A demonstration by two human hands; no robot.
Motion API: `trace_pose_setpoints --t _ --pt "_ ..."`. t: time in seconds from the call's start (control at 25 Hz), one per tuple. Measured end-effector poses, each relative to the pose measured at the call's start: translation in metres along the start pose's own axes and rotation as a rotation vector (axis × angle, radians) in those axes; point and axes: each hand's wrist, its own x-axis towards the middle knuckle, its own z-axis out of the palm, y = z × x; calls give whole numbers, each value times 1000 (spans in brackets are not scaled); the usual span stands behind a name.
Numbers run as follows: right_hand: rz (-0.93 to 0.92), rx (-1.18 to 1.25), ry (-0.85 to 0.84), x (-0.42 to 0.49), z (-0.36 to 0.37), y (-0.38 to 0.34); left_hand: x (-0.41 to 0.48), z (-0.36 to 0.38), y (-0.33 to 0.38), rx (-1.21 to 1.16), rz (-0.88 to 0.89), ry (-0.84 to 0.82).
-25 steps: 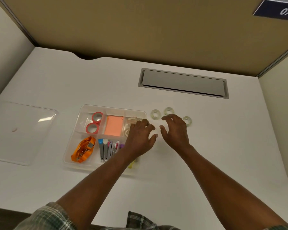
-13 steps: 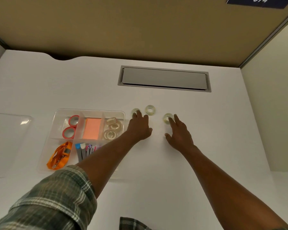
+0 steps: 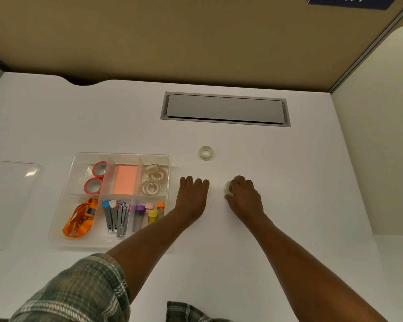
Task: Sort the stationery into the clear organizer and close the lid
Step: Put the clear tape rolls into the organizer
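Note:
The clear organizer (image 3: 63, 205) sits left of centre on the white desk, and its lid (image 3: 9, 205) lies flat further left. My left hand (image 3: 192, 197) is just right of the organizer with fingers curled down over a clear tape roll, which is hidden under them. My right hand (image 3: 246, 197) grips another clear tape roll (image 3: 226, 188) by its edge. A third clear tape roll (image 3: 206, 152) lies loose on the desk beyond both hands. Inside the organizer's back right compartment are several clear tape rolls (image 3: 153, 180).
The organizer also holds red tape rolls (image 3: 96, 177), an orange sticky-note pad (image 3: 125, 180), an orange lanyard (image 3: 79, 219), small staplers (image 3: 116, 217) and coloured tubes (image 3: 147, 214). A grey cable hatch (image 3: 225, 109) lies at the desk's back, with partition walls behind and to the right.
Both hands reached out to the loose tape rolls, closed on one each and drew them nearer. Only one loose roll stays on the desk. The view shifted right.

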Motion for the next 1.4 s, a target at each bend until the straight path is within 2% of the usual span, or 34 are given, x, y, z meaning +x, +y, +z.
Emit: trace_pose_setpoints --t 0.12,0.24,0.36,0.48,0.64,0.76,0.84,0.92,1.04,1.2,1.32,1.4 --pt "9 37 28 -15 6 -8 -14 0 5 -55 16 -57" --pt "28 128 37 -31 12 -14 -23 -4 7 -204 2 -43" --pt "-19 248 29 -45 19 -25 -37 -18 1 -425 28 39" --pt "7 419 35 -52 23 -44 -56 -33 -11 -539 34 181" --pt "60 634 93 -47 14 -84 -76 -44 -50 -609 -50 365" --pt "69 752 130 -36 0 -121 -84 -38 -89 -649 -173 403" --pt "10 802 161 -28 -7 -142 -87 -36 -110 -679 -231 384" --pt "-103 771 198 -19 -8 -160 -86 -35 -126 -702 -262 348" --pt "-221 597 231 -2 -4 -177 -80 -34 -140 -726 -263 270" --pt "-198 330 255 8 7 -185 -70 -33 -148 -705 -234 179" --pt "-192 130 243 9 16 -187 -64 -31 -154 -562 -220 167" --pt "-147 91 205 9 20 -188 -63 -28 -158 -497 -198 174"
